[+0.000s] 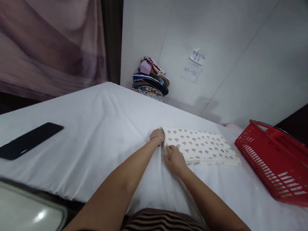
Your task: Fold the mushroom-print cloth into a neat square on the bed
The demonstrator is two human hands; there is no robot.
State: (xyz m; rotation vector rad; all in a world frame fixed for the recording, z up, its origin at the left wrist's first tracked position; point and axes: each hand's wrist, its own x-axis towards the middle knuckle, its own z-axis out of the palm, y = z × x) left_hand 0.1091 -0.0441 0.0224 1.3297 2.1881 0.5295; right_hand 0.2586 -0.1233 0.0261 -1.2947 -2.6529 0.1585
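Pinching the near left corner of a folded cloth [205, 145] with the right hand [175, 160], gripping the layered edge between thumb and curled fingers. Reaching to the far corner of that same end with the left hand [156, 133], wearing a thin bracelet [157, 137] at the wrist, touching the fabric with fingertips tucked out of sight: impossible to tell whether closed on it or not. Seeing the cloth flat on a white sheet [109, 140], white all over with grey mushrooms and a few red, blue and yellow ones! Spotting a red basket [278, 161] just beside its right end. Swinging left to a dark flat slab [26, 141], well apart from both hands. Looking up, finding a pile of folded clothes [151, 78] against the wall [229, 36], near a note reading "45-50" [189, 72].
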